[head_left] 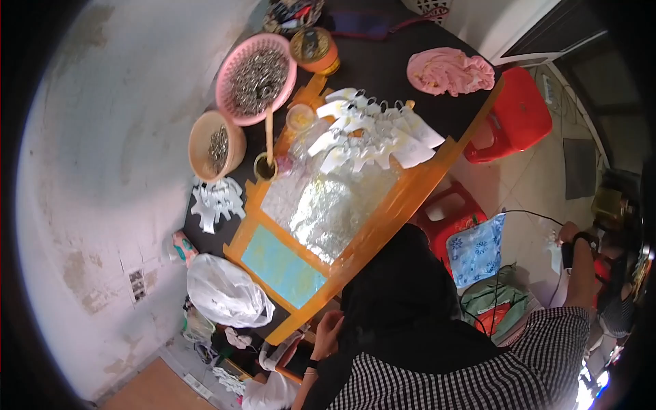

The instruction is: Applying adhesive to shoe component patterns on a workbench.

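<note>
My left hand [329, 335] is low beside the table's near edge, fingers curled together against black cloth or hair, which hides the fingertips. My right arm reaches far out to the right, past the table, with a black band at the wrist. The fingers of my right hand [568, 232] are closed. A small whitish piece [553, 251] shows just below them, and a thin black cord [533, 213] runs up to them; which of these they grip is unclear. Jagged white cards [372, 133] with metal rings lie heaped on the dark table, beside clear plastic sheeting [321, 212] edged with brown tape.
A pink basket [292, 78] and a peach bowl [199, 164] hold many metal pieces. More white cards [217, 203], a white plastic bag [225, 290], a blue-green sheet [281, 266] and pink cloth [451, 71] are on the table. Red stools [523, 113] stand at the right.
</note>
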{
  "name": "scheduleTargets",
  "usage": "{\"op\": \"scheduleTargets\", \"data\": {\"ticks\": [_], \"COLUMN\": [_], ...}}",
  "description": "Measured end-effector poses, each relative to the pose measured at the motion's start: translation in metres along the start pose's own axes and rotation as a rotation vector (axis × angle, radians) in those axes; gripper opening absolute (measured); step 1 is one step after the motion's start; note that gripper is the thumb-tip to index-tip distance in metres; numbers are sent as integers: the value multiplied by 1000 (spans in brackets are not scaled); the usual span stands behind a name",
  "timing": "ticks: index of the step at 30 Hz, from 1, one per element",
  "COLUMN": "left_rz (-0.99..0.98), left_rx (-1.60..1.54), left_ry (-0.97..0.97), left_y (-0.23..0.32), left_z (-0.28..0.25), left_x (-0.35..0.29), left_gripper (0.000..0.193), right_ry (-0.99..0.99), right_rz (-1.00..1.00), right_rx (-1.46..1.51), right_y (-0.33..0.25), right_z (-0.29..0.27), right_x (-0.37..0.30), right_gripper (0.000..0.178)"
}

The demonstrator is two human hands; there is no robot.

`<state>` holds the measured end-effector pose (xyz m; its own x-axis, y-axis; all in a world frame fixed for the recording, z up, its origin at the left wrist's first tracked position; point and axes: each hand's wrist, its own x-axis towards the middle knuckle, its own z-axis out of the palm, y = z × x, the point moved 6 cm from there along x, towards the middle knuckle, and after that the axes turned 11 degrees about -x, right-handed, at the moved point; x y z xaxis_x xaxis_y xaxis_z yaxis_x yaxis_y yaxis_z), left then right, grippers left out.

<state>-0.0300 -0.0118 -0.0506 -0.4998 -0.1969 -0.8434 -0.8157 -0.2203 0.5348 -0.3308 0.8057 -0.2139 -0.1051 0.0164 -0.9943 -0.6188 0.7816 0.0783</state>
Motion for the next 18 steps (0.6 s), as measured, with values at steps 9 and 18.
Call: {"op": "scheduleTargets", "data": {"ticks": [9, 18], "left_rz": [88, 779], "left_rx": [197, 328], "left_ry": [-106, -556], "left_y": [89, 119], "left_z": [38, 219], "left_x": [42, 101], "left_gripper": [25, 28], "right_ry": [-145, -92], "right_rz": [-159, -145], "right_rx": [428, 748], "right_y": [-163, -146], "right_z": [-232, -218], "right_x": [-122, -192], "right_gripper": [29, 25]}}
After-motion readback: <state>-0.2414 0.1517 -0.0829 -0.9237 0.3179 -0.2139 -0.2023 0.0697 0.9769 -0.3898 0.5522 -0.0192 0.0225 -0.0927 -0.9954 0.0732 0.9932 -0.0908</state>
